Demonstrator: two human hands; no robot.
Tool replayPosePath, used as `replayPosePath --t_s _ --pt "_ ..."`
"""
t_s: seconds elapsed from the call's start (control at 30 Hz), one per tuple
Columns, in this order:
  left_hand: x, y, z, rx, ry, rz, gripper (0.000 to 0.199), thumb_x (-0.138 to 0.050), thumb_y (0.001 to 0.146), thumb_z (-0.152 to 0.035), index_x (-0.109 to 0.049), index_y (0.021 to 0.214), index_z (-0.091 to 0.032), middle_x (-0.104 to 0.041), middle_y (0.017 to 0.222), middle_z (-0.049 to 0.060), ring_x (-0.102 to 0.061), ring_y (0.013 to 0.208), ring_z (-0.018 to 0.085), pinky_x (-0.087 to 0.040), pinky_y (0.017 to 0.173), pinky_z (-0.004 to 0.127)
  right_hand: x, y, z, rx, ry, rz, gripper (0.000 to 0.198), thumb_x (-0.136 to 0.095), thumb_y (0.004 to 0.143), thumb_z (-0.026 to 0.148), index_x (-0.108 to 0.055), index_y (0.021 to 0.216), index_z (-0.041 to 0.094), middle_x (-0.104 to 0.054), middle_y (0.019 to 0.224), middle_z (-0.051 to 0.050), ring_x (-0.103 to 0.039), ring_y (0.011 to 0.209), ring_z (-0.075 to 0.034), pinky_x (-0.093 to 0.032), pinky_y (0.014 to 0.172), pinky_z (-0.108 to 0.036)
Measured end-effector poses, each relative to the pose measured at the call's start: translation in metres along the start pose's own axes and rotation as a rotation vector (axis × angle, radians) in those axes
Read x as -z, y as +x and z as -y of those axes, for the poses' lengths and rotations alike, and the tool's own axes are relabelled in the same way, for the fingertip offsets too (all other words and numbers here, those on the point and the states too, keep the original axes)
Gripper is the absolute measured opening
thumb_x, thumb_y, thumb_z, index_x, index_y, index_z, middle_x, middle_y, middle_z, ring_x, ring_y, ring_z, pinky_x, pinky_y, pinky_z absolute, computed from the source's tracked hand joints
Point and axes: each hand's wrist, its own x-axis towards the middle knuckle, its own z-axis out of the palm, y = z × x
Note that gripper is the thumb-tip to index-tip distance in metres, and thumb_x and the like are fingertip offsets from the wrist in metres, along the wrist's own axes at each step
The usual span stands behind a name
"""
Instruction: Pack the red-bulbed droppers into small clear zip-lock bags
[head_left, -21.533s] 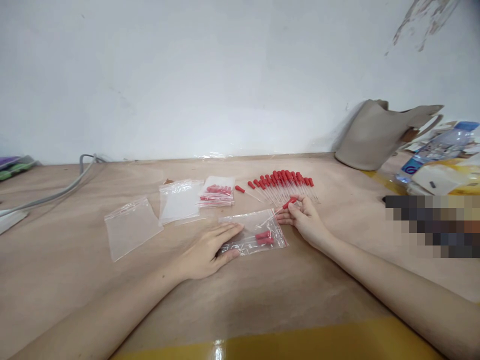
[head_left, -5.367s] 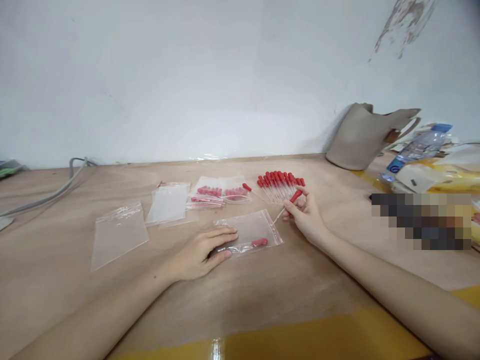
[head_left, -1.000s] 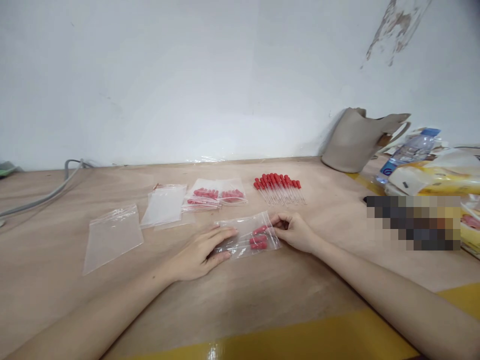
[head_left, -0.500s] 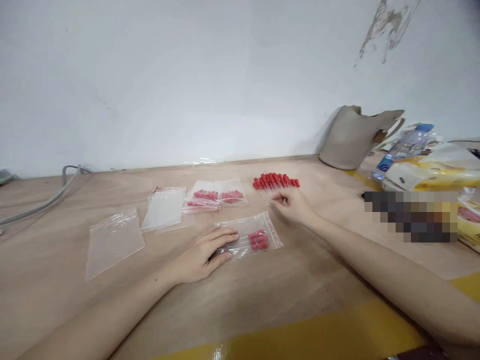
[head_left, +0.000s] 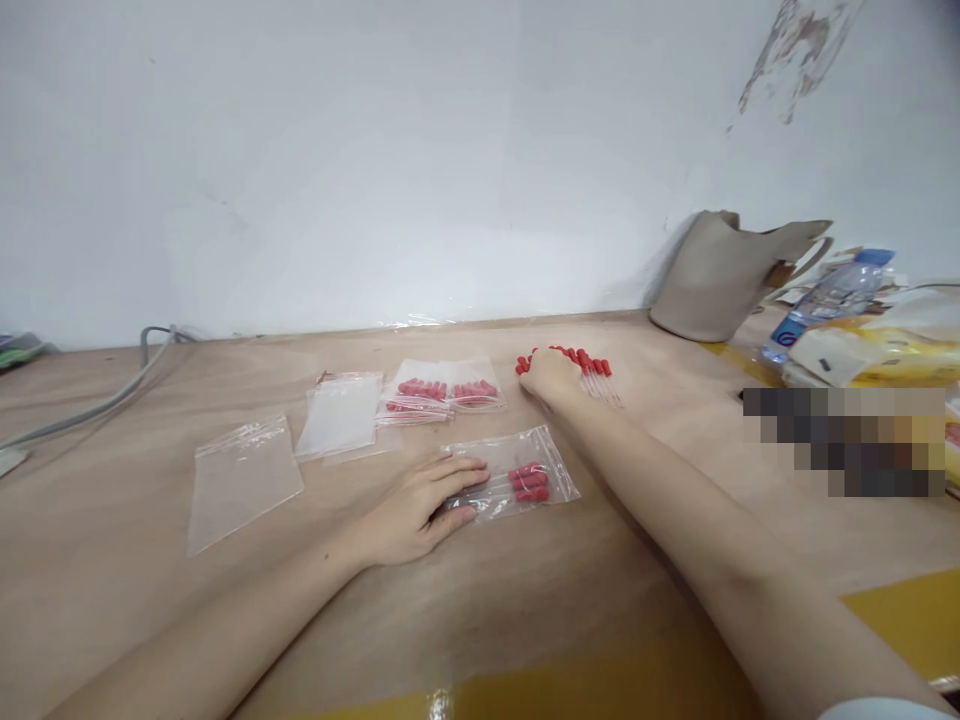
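Note:
My left hand (head_left: 424, 510) lies flat on a clear zip bag (head_left: 559, 470), with the fingers stretched out over its left part. Inside this bag are three droppers with red rubber bulbs (head_left: 529, 482); their thin clear stems run left under my fingers. Farther back, my right hand (head_left: 553, 378) is curled over a fanned pile of red-bulbed droppers (head_left: 595, 365). Its fingertips are hidden behind the hand, so what is between them does not show. Bulbs peek out beyond and on both sides of the hand.
Filled bags of red-bulbed droppers (head_left: 421, 390) lie left of the pile. Beside them are a stack of bags (head_left: 343, 415) and a single flat bag (head_left: 246, 485). A grey cable (head_left: 97, 408) runs at far left. A beige container (head_left: 720, 280) and a water bottle (head_left: 829, 300) stand at right.
My right hand has moved forward from the stem ends of the pile to over the red bulbs. My left hand stays on the bag. The view has shifted slightly left.

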Motion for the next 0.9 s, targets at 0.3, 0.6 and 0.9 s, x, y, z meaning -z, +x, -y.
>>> replayPosePath --t_s 0.3,0.6,0.9 --pt "0.001 0.0 -0.001 0.003 -0.01 -0.009 0.038 -0.043 0.092 -0.029 -0.043 0.13 -0.025 -0.047 0.132 0.005 -0.043 0.121 0.02 -0.032 0.105 0.04 0.014 -0.014 0.0 0.158 0.144 -0.009 0.02 -0.052 0.079 0.025 -0.065 0.087 0.012 -0.065 0.094 -0.016 -0.062 0.089 -0.024 -0.045 0.074 -0.031" --pt "0.0 0.001 0.0 -0.006 0.0 -0.012 0.037 -0.043 0.092 -0.029 -0.044 0.129 -0.025 -0.047 0.132 0.004 -0.043 0.121 0.02 -0.029 0.107 0.042 0.018 -0.078 -0.076 0.355 1.031 -0.091 0.074 -0.057 0.075 0.035 -0.015 0.134 0.02 -0.051 0.068 0.005 -0.052 0.052 -0.011 -0.044 0.05 -0.025" --pt "0.003 0.001 -0.003 0.021 0.008 0.018 0.041 -0.042 0.093 -0.029 -0.038 0.133 -0.026 -0.044 0.135 0.004 -0.041 0.124 0.021 -0.03 0.106 0.044 -0.007 -0.102 -0.074 0.105 1.377 0.153 0.056 -0.054 0.074 0.046 -0.025 0.117 0.025 -0.052 0.069 0.003 -0.06 0.06 -0.015 -0.052 0.06 -0.033"
